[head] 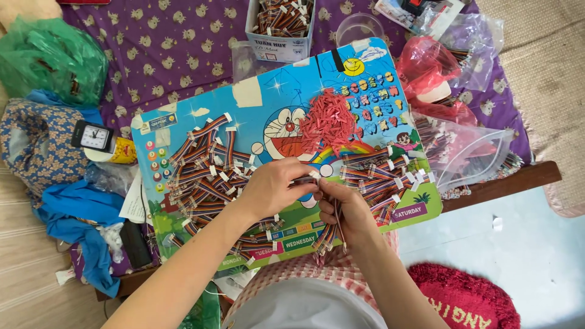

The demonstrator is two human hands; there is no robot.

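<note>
Nearest the camera, a checked pink-and-white lap and a red fuzzy cushion on the pale floor. Just above, right hand closed around a bundle of multicoloured ribbon cables, loose ends hanging down toward the lap. Left hand touching it, fingers pinched on a single cable's white connector at the top of the bundle. Judged from this: midway through gathering, one more cable being added to the bunch (count in the fist not readable). Next move calls for sliding the pinched cable in level with the others, then a fresh pick from a pile without loosening the right-hand grip.

Beneath both hands, a bright cartoon lap board, serving as work surface. On its left half, a large loose heap of cables; on its right, a smaller heap. Higher up, a mound of small red pieces, too small to identify.

Further out, on the purple patterned cloth: a small black clock at left, a green plastic bag, a cardboard box full of more cables, and clear and pink plastic bags at right.
</note>
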